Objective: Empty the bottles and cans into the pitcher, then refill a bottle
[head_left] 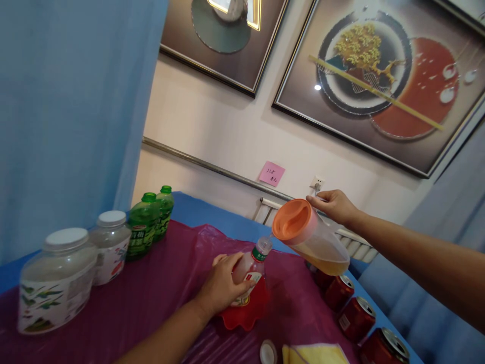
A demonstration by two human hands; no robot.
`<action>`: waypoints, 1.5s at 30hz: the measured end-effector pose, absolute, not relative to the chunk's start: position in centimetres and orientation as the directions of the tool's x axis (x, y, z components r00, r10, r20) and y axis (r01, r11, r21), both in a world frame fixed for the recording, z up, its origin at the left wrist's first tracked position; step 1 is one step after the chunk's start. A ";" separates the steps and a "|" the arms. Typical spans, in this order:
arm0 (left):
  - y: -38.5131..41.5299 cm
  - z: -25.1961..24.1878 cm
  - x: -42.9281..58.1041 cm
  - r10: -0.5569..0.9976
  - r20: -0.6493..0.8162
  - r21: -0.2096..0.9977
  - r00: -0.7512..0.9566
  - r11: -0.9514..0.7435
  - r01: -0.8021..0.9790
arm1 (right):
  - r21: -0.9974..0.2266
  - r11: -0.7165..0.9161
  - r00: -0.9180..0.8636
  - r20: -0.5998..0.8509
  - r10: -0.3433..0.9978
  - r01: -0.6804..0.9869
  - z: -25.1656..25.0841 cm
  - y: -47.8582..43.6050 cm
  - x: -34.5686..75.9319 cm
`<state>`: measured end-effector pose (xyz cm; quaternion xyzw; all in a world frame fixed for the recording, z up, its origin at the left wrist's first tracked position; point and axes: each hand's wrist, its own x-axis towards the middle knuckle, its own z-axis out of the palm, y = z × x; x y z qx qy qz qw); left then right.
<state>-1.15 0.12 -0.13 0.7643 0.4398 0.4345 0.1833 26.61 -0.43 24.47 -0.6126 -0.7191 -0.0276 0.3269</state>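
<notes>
My left hand [223, 283] is wrapped round a clear plastic bottle [247, 268] with a green neck band and a label. The bottle stands over a red dish with a wavy rim [246, 318]. Up to the right, my right hand [335, 206] grips the handle of a clear pitcher [322, 247] with an orange lid [293, 222]. The pitcher is tilted, its lid side toward the bottle's open mouth, and a pale yellowish liquid lies in its lower part. Whether liquid runs between spout and mouth is hard to make out.
Two white-lidded jars [56, 283] and two green bottles [146, 225] stand on the left. Several red cans [356, 318] line the right edge. Near the front lie a white cap [268, 351] and a yellow cloth [314, 354]. Purple plastic sheeting [159, 303] covers the blue surface.
</notes>
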 end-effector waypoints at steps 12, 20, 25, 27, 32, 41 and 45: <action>0.1 -0.3 -1.1 0.817 0.538 0.660 0.209 -0.562 0.499 | -0.378 0.271 -0.042 0.515 0.856 0.885 24.4 -0.5 26.5; 0.1 -0.2 -1.2 0.822 0.525 0.661 0.222 -0.558 0.502 | -0.373 0.266 -0.041 0.512 0.858 0.889 24.4 -0.5 26.7; 0.1 -0.3 -1.2 0.825 0.518 0.664 0.228 -0.555 0.500 | -0.375 0.267 -0.047 0.505 0.862 0.888 24.6 -0.8 26.6; 0.2 -0.3 -1.2 0.823 0.519 0.664 0.231 -0.558 0.498 | -0.365 0.272 -0.053 0.511 0.858 0.890 24.7 -0.8 26.5; 0.1 -0.3 -1.1 0.818 0.530 0.659 0.222 -0.563 0.500 | -0.359 0.262 -0.049 0.506 0.861 0.896 24.7 -0.9 26.5; 0.0 -0.2 -1.1 0.832 0.508 0.668 0.224 -0.544 0.507 | -0.365 0.256 -0.052 0.486 0.872 0.895 24.5 -0.7 26.7; 0.0 -0.2 -1.2 0.834 0.500 0.672 0.232 -0.543 0.504 | -0.355 0.264 -0.059 0.496 0.866 0.897 24.5 -0.8 26.5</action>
